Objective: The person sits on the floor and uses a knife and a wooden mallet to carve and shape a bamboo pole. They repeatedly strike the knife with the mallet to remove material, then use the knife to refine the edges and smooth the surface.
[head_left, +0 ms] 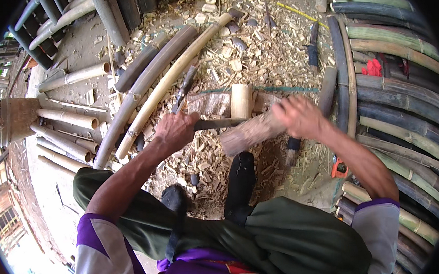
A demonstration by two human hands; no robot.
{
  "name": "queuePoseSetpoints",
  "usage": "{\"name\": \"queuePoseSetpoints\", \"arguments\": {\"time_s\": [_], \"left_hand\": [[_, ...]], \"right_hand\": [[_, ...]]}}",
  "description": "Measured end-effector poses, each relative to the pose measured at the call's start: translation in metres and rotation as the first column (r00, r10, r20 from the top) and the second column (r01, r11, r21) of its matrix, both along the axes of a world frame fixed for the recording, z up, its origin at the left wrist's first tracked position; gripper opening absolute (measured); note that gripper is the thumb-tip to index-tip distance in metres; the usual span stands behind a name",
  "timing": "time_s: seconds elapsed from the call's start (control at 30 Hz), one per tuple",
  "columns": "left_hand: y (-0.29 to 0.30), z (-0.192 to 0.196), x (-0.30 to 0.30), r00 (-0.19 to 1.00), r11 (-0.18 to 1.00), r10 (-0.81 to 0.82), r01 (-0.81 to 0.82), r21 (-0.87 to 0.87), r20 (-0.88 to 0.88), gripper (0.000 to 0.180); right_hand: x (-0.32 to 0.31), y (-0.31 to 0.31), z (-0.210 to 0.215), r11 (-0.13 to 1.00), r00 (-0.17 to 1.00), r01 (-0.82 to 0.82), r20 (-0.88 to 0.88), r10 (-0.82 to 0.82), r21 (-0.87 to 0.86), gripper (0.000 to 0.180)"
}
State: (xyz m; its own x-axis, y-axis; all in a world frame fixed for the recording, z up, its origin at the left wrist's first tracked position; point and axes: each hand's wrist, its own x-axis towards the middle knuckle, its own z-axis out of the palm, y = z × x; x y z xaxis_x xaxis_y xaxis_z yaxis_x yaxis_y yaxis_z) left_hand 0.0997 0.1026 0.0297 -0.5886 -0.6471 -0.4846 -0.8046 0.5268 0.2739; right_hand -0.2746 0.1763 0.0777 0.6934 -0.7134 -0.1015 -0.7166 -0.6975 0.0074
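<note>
Low over the chips (201, 161), both hands are full. The left hand (174, 130) is wrapped around one end of a blade (218, 123), and the blade points across to the right. Holding it by the end likely keeps the fingers away from the club (250, 133). The right hand (299, 116) grips that club, a fat bit of brown wood, by its far right end, maybe so the heavy end is free to hit. The club and this hand are blurred, and the club covers the tip of the blade, so I cannot tell if the two touch. Just past the blade is the stub (241, 101), a short pale bit, lying across a brown log (208, 105). The log probably lifts it off the ground and gives it a hard seat. I cannot tell if the blade touches the stub's near end. Both feet (240, 181) are on the near side, set apart, perhaps to help the person sit steady. Long poles (169, 84) lie at the left and a big stack (397, 51) is at the right, maybe put there to leave the middle for work
</note>
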Motion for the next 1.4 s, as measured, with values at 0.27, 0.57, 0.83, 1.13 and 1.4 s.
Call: {"name": "queuePoseSetpoints", "arguments": {"time_s": [0.27, 0.57, 0.83, 1.13, 1.4], "left_hand": [[-0.001, 0.002, -0.003, 0.998, 1.0, 0.019, -0.02, 0.02, 0.054, 0.012], [0.002, -0.015, 0.006, 1.0, 0.998, -0.018, 0.016, -0.058, -0.022, 0.013], [-0.002, -0.013, 0.0, 1.0, 0.998, -0.007, 0.007, -0.059, 0.005, 0.009], [-0.005, -0.005, 0.0, 0.995, 0.997, -0.075, 0.075, 0.007, 0.058, 0.019], [-0.008, -0.013, -0.003, 0.996, 0.997, -0.073, 0.074, -0.016, 0.046, 0.016]], "right_hand": [[0.015, -0.002, 0.004, 0.994, 0.998, 0.069, -0.016, -0.068, 0.089, 0.023], [0.011, 0.009, -0.003, 0.992, 0.965, 0.103, -0.248, -0.082, 0.072, 0.03], [0.004, 0.011, -0.014, 0.995, 0.996, 0.075, -0.033, -0.077, -0.06, 0.021], [0.016, 0.005, -0.001, 0.993, 0.99, 0.115, -0.077, -0.116, -0.008, 0.025], [0.004, 0.011, -0.025, 0.998, 0.997, 0.055, -0.062, -0.055, 0.012, 0.028]]}}
